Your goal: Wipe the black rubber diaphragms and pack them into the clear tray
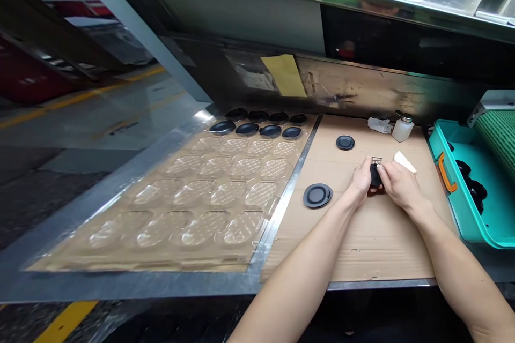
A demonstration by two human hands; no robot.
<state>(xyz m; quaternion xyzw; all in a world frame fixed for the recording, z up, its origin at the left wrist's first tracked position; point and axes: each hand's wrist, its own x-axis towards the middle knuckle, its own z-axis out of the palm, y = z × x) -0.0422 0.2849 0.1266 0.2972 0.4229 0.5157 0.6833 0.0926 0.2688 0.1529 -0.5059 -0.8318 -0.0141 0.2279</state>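
Over the cardboard sheet [386, 246], my left hand [362, 176] is closed on a small black part [375, 176], most of which my fingers hide. My right hand [396, 181] meets it from the other side, fingers pinched at the part's upper edge; a bit of white shows at the fingertips. A white cloth or paper piece [404, 162] lies just beyond the right hand. Left of my hands a round black disc-shaped part [317, 195] rests on the cardboard, and a smaller black disc [345, 142] lies farther back.
A clear blister tray [193, 193] on the left has black parts [247, 129] in its back two rows. A white pump bottle [403, 127] and crumpled tissue [379, 125] stand at the back. On the right, a teal bin [466, 214] holds black parts beside a green conveyor belt [501, 131].
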